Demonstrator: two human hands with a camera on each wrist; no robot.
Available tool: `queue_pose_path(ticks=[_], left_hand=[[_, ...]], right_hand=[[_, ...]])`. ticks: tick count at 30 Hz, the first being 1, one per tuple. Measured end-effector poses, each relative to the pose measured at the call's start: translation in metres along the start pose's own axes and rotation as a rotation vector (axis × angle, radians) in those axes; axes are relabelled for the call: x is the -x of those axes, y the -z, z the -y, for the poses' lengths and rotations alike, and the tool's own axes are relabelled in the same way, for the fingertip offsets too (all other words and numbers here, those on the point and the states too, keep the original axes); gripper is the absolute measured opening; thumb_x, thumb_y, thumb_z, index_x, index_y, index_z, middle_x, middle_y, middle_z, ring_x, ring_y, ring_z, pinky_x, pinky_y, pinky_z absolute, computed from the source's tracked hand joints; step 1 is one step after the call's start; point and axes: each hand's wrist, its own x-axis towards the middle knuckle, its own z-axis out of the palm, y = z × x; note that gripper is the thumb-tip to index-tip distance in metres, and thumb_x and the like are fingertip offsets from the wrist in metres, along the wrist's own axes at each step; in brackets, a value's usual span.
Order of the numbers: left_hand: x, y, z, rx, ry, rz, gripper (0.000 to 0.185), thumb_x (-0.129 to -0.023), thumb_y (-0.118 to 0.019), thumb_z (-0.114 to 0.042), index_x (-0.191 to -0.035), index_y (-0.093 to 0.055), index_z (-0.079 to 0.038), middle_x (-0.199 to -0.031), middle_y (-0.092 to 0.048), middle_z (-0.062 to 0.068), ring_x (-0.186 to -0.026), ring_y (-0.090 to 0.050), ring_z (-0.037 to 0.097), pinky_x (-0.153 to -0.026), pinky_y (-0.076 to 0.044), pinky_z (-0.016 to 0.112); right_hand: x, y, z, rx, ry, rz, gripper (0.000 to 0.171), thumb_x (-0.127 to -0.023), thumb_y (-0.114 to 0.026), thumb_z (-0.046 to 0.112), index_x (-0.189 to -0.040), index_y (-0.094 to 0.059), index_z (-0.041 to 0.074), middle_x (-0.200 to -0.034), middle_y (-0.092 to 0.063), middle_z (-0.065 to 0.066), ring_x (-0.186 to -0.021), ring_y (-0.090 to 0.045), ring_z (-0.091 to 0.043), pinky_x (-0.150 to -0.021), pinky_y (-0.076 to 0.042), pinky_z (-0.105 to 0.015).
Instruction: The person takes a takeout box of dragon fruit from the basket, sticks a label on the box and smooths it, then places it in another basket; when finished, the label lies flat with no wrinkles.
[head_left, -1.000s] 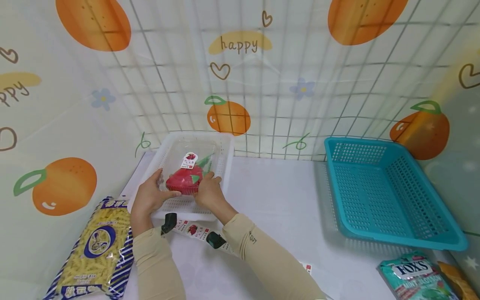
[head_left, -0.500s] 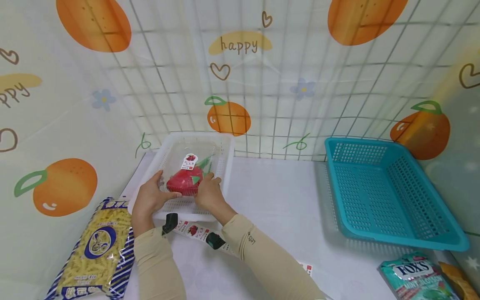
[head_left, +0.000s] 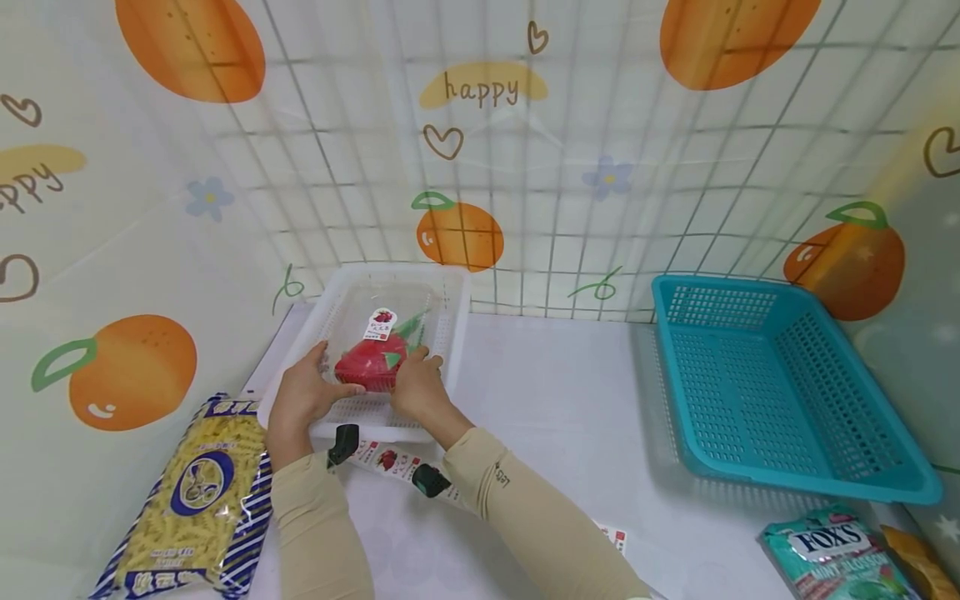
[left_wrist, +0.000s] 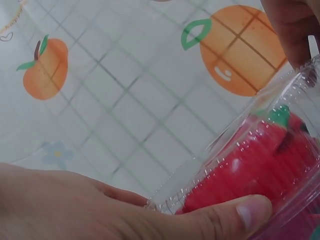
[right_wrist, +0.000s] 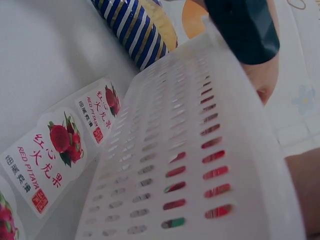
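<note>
A clear plastic clamshell box (head_left: 347, 323) with a red-and-green dragon fruit (head_left: 363, 363) inside sits in the white basket (head_left: 455, 293). On its lid is a dragon fruit sticker (head_left: 381, 325). My left hand (head_left: 302, 393) holds the box at its near left corner; in the left wrist view the thumb (left_wrist: 225, 216) lies along its side. At the near right corner, my right hand (head_left: 420, 387) grips the box with bent fingers, partly hidden. The basket's slotted wall (right_wrist: 150, 145) fills much of the right wrist view, red showing through its holes.
A strip of "Red Pitaya" stickers (head_left: 390, 461) lies before the white basket. A pasta bag (head_left: 191, 492) is at the left. On the right stand a turquoise basket (head_left: 750, 475) and a green FOX'S candy bag (head_left: 832, 550), with an orange-brown packet (head_left: 918, 562) beside it.
Both hands keep their places on the box. The head view has shifted very slightly; nothing else visibly moves.
</note>
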Motion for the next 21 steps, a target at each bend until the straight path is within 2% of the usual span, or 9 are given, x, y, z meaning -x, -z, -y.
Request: queue_pose_path(ticks=[5, 13, 21], left_hand=[[0.0006, 0.0002, -0.0007, -0.016, 0.0, -0.001, 0.11, -0.082, -0.086, -0.03, -0.162, -0.016, -0.001, -0.162, -0.029, 0.032, -0.146, -0.032, 0.053, -0.116, -0.031, 0.068], [-0.0022, -0.0011, -0.0005, -0.035, -0.006, -0.01, 0.106, -0.084, -0.085, -0.027, -0.161, -0.018, 0.001, -0.161, -0.03, 0.032, -0.146, -0.033, 0.052, -0.116, -0.032, 0.067], [-0.0053, -0.0046, 0.0015, -0.056, 0.006, -0.008, 0.105, -0.084, -0.084, -0.025, -0.161, -0.018, 0.003, -0.16, -0.03, 0.033, -0.145, -0.033, 0.052, -0.116, -0.032, 0.067]], right_hand=[[-0.0008, -0.0015, 0.0005, -0.024, -0.018, 0.01, 0.083, -0.089, -0.075, 0.018, -0.15, -0.029, -0.013, -0.125, -0.055, -0.027, -0.107, -0.064, -0.029, -0.082, -0.06, -0.035], [-0.004, -0.003, 0.0015, 0.005, -0.026, 0.016, 0.085, -0.088, -0.075, 0.019, -0.151, -0.029, -0.013, -0.126, -0.055, -0.027, -0.107, -0.064, -0.028, -0.083, -0.059, -0.034], [-0.0055, -0.0054, 0.0023, -0.041, -0.055, 0.051, 0.085, -0.087, -0.076, 0.016, -0.152, -0.028, -0.011, -0.125, -0.053, -0.026, -0.105, -0.063, -0.028, -0.082, -0.059, -0.036]])
